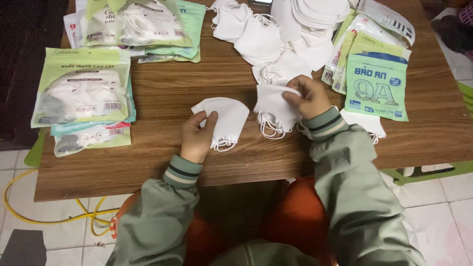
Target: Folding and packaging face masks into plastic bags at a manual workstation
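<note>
My left hand [197, 135] pinches one folded white mask [224, 118], my right hand [308, 96] grips a small stack [276, 106]; filled packets [81, 93] line the surface's left edge, loose masks [266, 39] remain.

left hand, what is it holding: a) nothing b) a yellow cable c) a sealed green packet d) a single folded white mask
d: the left hand pinches a single folded white mask at its left edge on the wooden table, while the sealed green packets lie apart at the table's left side.
</note>
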